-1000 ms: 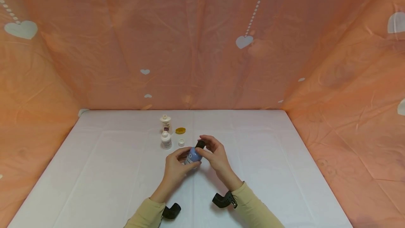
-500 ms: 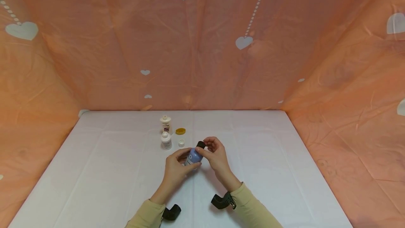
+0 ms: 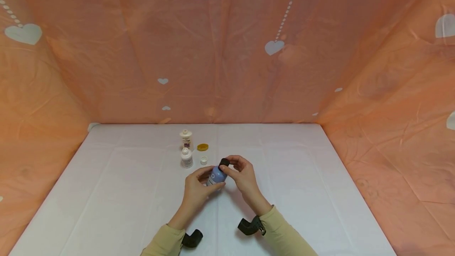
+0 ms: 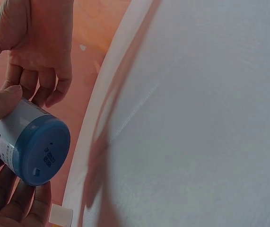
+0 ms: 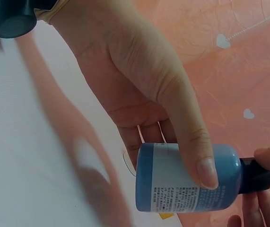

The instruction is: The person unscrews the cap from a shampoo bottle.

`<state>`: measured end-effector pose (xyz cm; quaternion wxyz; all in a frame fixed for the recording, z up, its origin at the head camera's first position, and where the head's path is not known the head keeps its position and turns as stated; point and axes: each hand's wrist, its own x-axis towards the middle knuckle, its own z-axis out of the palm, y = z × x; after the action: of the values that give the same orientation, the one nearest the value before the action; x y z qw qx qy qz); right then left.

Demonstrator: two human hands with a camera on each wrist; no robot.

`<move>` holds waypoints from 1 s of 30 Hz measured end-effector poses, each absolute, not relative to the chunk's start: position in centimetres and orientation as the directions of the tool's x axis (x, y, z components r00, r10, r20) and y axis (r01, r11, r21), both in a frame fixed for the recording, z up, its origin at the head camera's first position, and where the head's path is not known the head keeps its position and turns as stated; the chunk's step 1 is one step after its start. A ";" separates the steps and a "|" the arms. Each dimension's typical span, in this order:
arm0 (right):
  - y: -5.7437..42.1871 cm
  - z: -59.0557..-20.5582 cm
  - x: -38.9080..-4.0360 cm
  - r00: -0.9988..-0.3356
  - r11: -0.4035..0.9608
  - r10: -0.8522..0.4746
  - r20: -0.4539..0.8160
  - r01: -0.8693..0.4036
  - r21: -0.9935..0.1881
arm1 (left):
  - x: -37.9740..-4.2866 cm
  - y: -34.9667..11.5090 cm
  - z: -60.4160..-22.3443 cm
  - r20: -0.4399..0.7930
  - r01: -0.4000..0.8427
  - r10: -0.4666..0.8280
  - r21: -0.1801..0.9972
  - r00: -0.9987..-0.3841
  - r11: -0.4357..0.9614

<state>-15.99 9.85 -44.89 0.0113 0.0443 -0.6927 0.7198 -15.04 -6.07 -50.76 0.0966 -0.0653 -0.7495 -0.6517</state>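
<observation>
A blue bottle [image 3: 217, 175] with a white label and a black cap [image 3: 224, 162] is held tilted above the table, its cap pointing up and to the right. My left hand [image 3: 194, 187] grips the bottle's body, thumb across the label in the right wrist view. The thumb and fingers of my right hand [image 3: 246, 177] pinch the black cap [image 5: 257, 176]. In the left wrist view the bottle's blue base [image 4: 44, 150] faces the camera. The cap sits at the bottle's neck; whether it is loose, I cannot tell.
Two white bottles without caps, a rear one [image 3: 186, 140] and a nearer one [image 3: 186, 158], stand upright beyond my left hand. Beside them lie a yellow lid [image 3: 202, 147] and a small white cap [image 3: 203, 160]. Orange heart-print sheeting [image 3: 220, 70] walls the white table [image 3: 291, 161].
The fingers of my right hand have shifted slightly round the black cap and sit a little lower. The bottle and my left hand have stayed nearly in place.
</observation>
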 end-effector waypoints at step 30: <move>10.0 -45.9 -16.2 -0.992 -0.073 -0.065 0.112 -0.107 -0.992 | -14.8 -5.9 -50.4 0.235 0.229 -0.026 0.963 -0.972 0.142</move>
<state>-16.18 10.04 -45.94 0.0144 0.0631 -0.6808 0.7296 -14.79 -5.88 -50.35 0.0979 -0.0679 -0.7492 -0.6516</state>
